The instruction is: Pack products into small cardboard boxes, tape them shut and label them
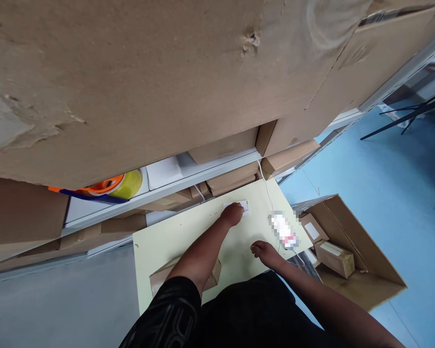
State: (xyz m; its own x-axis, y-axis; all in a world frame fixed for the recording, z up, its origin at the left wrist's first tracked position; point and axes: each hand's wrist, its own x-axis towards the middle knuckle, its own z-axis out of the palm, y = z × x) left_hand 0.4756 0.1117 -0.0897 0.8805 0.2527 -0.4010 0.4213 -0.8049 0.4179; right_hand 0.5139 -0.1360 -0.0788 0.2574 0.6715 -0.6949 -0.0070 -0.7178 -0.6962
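The left hand (233, 214) partly covers one flat white item (245, 208) on the bench (157, 249), towards the far edge; its fingers bend down over it, largely hidden, so I cannot tell whether they grip. The right hand's (266, 254) fingers curl together above the bench. The left arm cuts across one cardboard box (162, 278). One blurred thing (282, 229) is unreadable. At least two small boxes (334, 259) lie in one open carton (369, 251).

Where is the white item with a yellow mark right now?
In the head view, the white item is right of centre, near the far edge of the pale table, partly covered by the left hand.
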